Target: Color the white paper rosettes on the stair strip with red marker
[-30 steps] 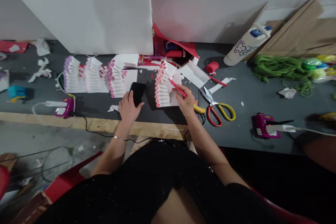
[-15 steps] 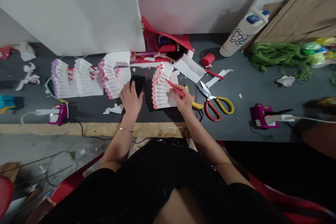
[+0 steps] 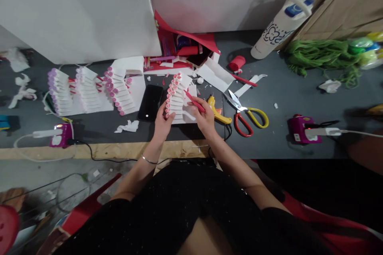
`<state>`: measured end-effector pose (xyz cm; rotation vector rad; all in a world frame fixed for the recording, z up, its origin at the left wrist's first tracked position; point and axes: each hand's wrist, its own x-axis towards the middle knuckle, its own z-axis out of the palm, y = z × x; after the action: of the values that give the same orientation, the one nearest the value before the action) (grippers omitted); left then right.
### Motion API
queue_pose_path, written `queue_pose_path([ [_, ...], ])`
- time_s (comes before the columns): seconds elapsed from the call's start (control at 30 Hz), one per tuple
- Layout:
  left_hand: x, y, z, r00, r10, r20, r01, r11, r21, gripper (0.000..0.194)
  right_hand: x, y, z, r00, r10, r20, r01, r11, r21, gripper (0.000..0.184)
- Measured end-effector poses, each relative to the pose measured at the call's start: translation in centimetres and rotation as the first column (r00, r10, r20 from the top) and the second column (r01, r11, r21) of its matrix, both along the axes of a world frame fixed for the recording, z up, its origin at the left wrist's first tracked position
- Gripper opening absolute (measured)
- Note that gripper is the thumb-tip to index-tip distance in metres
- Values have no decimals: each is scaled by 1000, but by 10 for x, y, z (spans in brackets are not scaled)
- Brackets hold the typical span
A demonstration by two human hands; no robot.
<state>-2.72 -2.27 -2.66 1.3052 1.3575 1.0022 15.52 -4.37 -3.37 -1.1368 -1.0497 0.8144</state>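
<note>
Near the front edge of the desk (image 3: 278,137), the left hand (image 3: 163,124) curls, thumb touching the red-tipped strips (image 3: 176,101); whether it pinches, I can't quite tell. The right hand (image 3: 206,118) pinches the red pen (image 3: 195,101), slanted, tip far-left over them. The phone (image 3: 150,102) flanks left, the glue gun (image 3: 220,114) right. Farther stands the bottle (image 3: 271,34).

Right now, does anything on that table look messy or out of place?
Yes: a crumpled white scrap lies by the phone like litter, and the scissors lie open, blades bare near the right hand.
</note>
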Motion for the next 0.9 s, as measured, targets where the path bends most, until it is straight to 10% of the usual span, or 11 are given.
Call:
queue_pose_path([
  [0.4, -18, -5, -16, 909, 44, -415, 64, 968, 243, 77, 49, -19, 20, 851, -265, 453, 296, 955, 3, 33],
  [0.6, -21, -27, 10, 800, 204, -564, 114, 872, 477, 61, 63, -9, 13, 850, -276, 448, 311, 950, -5, 27],
  [0.77, 29, -13, 34, 733, -224, -642, 533, 775, 338, 34, 67, -5, 1, 873, -269, 407, 293, 956, 4, 31],
  [0.9, 89, 30, 42, 601, -349, -719, 612, 780, 133, 46, 72, -6, 1, 865, -302, 400, 316, 948, 32, 33],
])
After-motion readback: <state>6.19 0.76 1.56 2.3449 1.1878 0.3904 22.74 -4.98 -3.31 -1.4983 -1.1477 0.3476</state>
